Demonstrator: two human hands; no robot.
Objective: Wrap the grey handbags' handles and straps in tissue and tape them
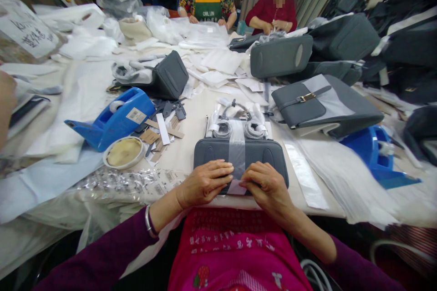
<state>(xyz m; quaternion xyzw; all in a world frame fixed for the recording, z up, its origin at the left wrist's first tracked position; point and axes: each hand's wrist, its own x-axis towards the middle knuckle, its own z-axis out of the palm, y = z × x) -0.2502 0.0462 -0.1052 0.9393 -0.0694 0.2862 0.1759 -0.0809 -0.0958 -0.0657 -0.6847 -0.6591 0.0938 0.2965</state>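
Note:
A dark grey handbag (205,152) lies in front of me at the table's front edge, its base side facing me. A whitish translucent wrapping strip (236,145) runs over its middle. Behind it, the bag's handles (222,129) are wound in clear plastic. My left hand (206,181) rests on the bag left of the strip, fingers stretched out together and holding nothing. To the right of the strip, my right hand (264,184) is closed, thumb and forefinger pinching the strip's near end.
Left of the bag stand a blue tape dispenser (124,116), a round dish of yellowish material (123,152) and scattered card pieces (162,134). More grey bags (327,100), white sheets (344,173) and a second blue dispenser (375,157) lie right. Two people work across the table.

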